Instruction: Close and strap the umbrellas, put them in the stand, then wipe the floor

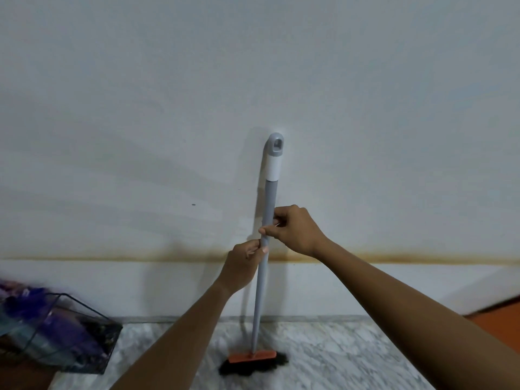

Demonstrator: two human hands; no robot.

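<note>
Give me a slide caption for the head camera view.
Left hand and right hand grip the mop pole against the wall; umbrellas sit in the wire stand.

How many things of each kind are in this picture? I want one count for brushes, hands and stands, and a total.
Floor brush: 1
Hands: 2, the left hand and the right hand, both gripping it
Wire stand: 1
Umbrellas: inside the stand, too blurred to count
Total: 4

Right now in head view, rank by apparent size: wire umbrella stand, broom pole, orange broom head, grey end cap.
1. wire umbrella stand, though cropped at the frame edge
2. broom pole
3-4. orange broom head and grey end cap: similar area, and the cap is nearer the camera, so unranked
</note>
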